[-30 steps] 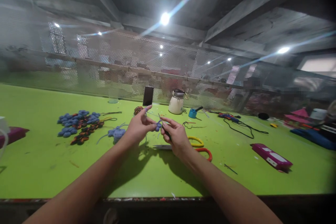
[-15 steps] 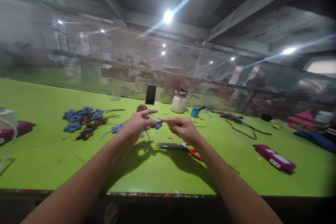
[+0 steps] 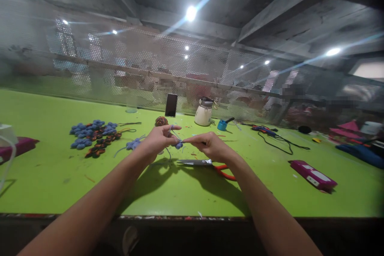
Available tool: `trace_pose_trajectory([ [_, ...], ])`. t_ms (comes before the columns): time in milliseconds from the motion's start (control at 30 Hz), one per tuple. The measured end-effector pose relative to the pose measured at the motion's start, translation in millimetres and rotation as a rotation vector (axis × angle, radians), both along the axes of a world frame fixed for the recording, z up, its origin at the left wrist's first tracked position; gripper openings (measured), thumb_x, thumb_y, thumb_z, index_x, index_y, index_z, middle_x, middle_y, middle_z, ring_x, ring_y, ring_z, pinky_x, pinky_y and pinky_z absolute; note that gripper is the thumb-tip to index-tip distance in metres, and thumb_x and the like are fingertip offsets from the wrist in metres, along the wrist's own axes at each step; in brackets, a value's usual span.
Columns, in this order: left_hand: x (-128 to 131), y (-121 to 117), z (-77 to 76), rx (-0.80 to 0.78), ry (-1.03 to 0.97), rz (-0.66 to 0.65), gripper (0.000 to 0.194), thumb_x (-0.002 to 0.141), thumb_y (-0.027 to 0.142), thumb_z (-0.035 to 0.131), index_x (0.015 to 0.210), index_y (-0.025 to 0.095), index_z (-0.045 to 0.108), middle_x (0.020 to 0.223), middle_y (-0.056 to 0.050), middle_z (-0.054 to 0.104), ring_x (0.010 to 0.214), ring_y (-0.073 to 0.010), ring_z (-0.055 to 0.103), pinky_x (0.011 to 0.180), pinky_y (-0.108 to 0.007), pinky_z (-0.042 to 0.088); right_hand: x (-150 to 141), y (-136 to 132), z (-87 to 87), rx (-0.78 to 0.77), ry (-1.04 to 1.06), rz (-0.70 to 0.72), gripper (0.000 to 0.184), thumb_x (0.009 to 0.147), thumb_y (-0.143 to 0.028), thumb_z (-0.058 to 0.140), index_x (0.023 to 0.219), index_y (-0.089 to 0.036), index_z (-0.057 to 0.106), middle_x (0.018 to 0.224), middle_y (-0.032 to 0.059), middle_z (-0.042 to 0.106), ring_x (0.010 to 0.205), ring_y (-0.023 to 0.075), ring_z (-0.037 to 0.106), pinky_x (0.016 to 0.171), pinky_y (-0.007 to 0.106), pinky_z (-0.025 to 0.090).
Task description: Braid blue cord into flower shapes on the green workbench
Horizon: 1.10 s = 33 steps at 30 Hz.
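Note:
Above the green table, my left hand pinches a small blue crochet piece, with blue yarn running over its raised finger. My right hand is closed on a thin crochet hook, mostly hidden by the fingers, whose tip meets the piece. Scissors with orange handles lie below my right hand. Behind my left hand sits a multicoloured yarn ball. Another blue crocheted flower is beside my left wrist.
Blue crocheted flowers and dark orange ones lie at left. Behind stand a phone, a white jar and a small blue pot. A magenta box and a corded tool lie right. A mesh screen borders the table.
My right hand's fingertips have come slightly left and down, closer to the blue piece. The yarn between the hands is shorter. The whole view has shifted a little.

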<state>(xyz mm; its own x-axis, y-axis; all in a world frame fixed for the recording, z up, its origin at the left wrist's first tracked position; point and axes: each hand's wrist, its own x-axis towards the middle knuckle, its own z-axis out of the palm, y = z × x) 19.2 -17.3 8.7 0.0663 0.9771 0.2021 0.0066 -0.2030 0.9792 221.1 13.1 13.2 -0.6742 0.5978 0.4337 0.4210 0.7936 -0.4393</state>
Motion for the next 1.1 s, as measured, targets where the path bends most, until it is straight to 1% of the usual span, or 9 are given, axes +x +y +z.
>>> trace_pose_trajectory([
  [167,4.7,-6.5,7.1,0.054,0.192,0.081,0.053,0.06,0.014,0.064,0.113,0.011,0.058,0.065,-0.001,0.063,0.059,-0.0141,0.056,0.054,-0.025,0.039,-2.5,-1.4,-1.8,-0.016,0.033,-0.035,0.03,0.081,-0.017,0.051,0.105,-0.02,0.069,0.071,0.0038,0.068,0.057,0.0106,0.047,0.056,0.022,0.035],
  [267,5.6,-4.5,3.4,0.212,0.372,0.163,0.05,0.064,0.015,0.061,0.113,0.013,0.059,0.063,0.0,0.063,0.058,-0.0141,0.055,0.056,-0.026,0.041,-10.2,-0.7,-7.4,-0.076,0.126,-0.068,0.031,0.076,-0.014,0.052,0.1,-0.018,0.071,0.062,0.0011,0.063,0.052,0.0087,0.042,0.053,0.021,0.032],
  [467,13.9,-4.6,-9.5,0.639,0.627,0.371,0.048,0.074,0.01,0.051,0.122,0.015,0.055,0.076,-0.004,0.064,0.074,-0.0174,0.057,0.075,-0.031,0.042,-40.2,-5.2,-26.9,-0.661,0.66,-0.193,0.038,0.068,-0.028,0.061,0.099,-0.008,0.068,0.041,-0.005,0.047,0.035,0.0052,0.03,0.038,0.02,0.023],
  [567,16.8,-4.2,-10.1,0.603,0.509,0.38,0.052,0.074,0.01,0.052,0.125,0.017,0.052,0.077,-0.003,0.063,0.076,-0.0177,0.057,0.075,-0.03,0.042,-50.0,-13.6,-30.2,-0.813,0.843,-0.181,0.047,0.062,-0.033,0.068,0.102,-0.009,0.065,0.044,-0.0047,0.05,0.033,0.0043,0.032,0.035,0.018,0.018],
  [667,14.0,0.0,-7.0,0.314,0.122,0.257,0.064,0.066,0.011,0.064,0.127,0.013,0.047,0.071,0.0,0.061,0.07,-0.0155,0.057,0.072,-0.029,0.042,-52.7,-18.4,-30.0,-0.823,0.894,-0.153,0.047,0.063,-0.033,0.07,0.103,-0.01,0.065,0.047,-0.0047,0.05,0.034,0.0034,0.033,0.035,0.017,0.017],
  [767,6.3,4.0,-2.8,0.028,-0.291,0.045,0.074,0.058,0.007,0.071,0.126,0.007,0.044,0.064,0.003,0.058,0.065,-0.0119,0.056,0.068,-0.025,0.041,-49.8,-15.0,-30.0,-0.703,0.846,-0.128,0.041,0.068,-0.033,0.066,0.102,-0.01,0.066,0.046,-0.0052,0.048,0.034,0.0036,0.031,0.035,0.018,0.018],
  [833,0.4,5.0,-0.7,-0.069,-0.409,-0.065,0.075,0.055,0.004,0.072,0.125,0.006,0.045,0.062,0.004,0.057,0.062,-0.0099,0.055,0.063,-0.023,0.039,-44.7,-10.0,-30.0,-0.491,0.766,-0.109,0.033,0.073,-0.031,0.062,0.099,-0.012,0.069,0.046,-0.0049,0.047,0.035,0.0046,0.032,0.036,0.019,0.024],
  [967,-7.6,4.7,1.4,-0.077,-0.344,-0.102,0.072,0.054,0.006,0.073,0.122,0.01,0.049,0.062,0.004,0.06,0.061,-0.0104,0.056,0.061,-0.023,0.036,-29.9,-1.1,-27.9,0.048,0.487,-0.024,0.026,0.083,-0.022,0.053,0.101,-0.015,0.07,0.068,0.0044,0.063,0.059,0.0119,0.053,0.057,0.024,0.041],
  [1100,-8.9,4.6,3.4,0.026,-0.114,0.033,0.064,0.053,0.008,0.072,0.116,0.009,0.055,0.059,0.003,0.062,0.059,-0.0121,0.055,0.067,-0.027,0.039,-18.6,3.6,-24.8,0.311,0.183,-0.057,0.032,0.087,-0.016,0.045,0.111,-0.018,0.066,0.074,0.0069,0.064,0.063,0.0136,0.054,0.059,0.024,0.039],
])
